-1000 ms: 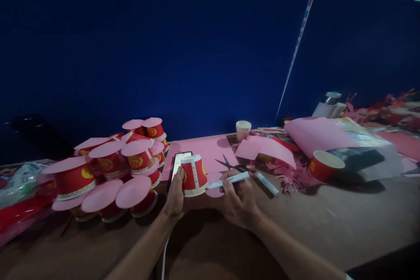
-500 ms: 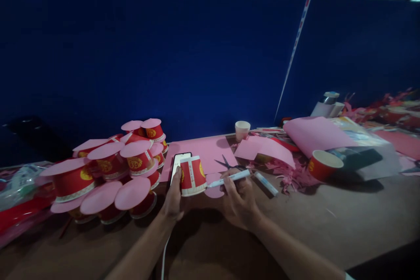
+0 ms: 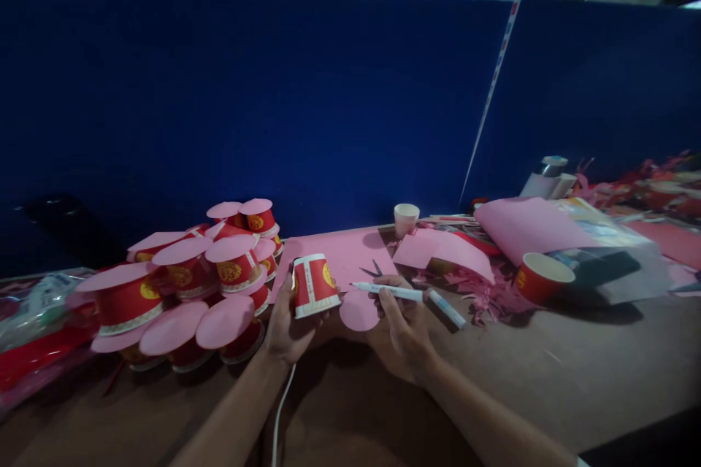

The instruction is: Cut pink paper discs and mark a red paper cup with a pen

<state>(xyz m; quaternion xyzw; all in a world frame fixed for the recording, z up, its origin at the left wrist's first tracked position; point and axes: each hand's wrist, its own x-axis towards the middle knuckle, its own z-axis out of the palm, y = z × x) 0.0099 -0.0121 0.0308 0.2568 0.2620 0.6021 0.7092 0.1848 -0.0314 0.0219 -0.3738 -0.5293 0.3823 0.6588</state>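
My left hand [image 3: 290, 328] is wrapped round a red paper cup [image 3: 315, 288] with a white strip and gold print, turned upside down and slightly tilted. Between thumb and fingers of my right hand [image 3: 408, 328] is a white marker pen [image 3: 397, 292], its dark tip pointing left toward the cup but apart from it. A pink paper disc [image 3: 360, 311] lies on the table below, between both hands. Just beyond the pen lie scissors [image 3: 372, 270], partly hidden by my right hand, on a pink sheet [image 3: 339, 244]. The pen's cap end touches or overlaps a second white tube [image 3: 447, 309].
Left, several red cups topped with pink discs [image 3: 230, 249] stand stacked. On the right are an upright red cup [image 3: 544, 279], pink sheets [image 3: 531, 226] and shredded pink paper [image 3: 501, 299]. A white cup [image 3: 406, 219] stands behind. A white cable [image 3: 279, 416] runs toward me.
The cup in my left hand has turned and shifted left, now covering the phone behind it. The pen tip has drawn back from the cup's rim, and more of the pink disc shows.
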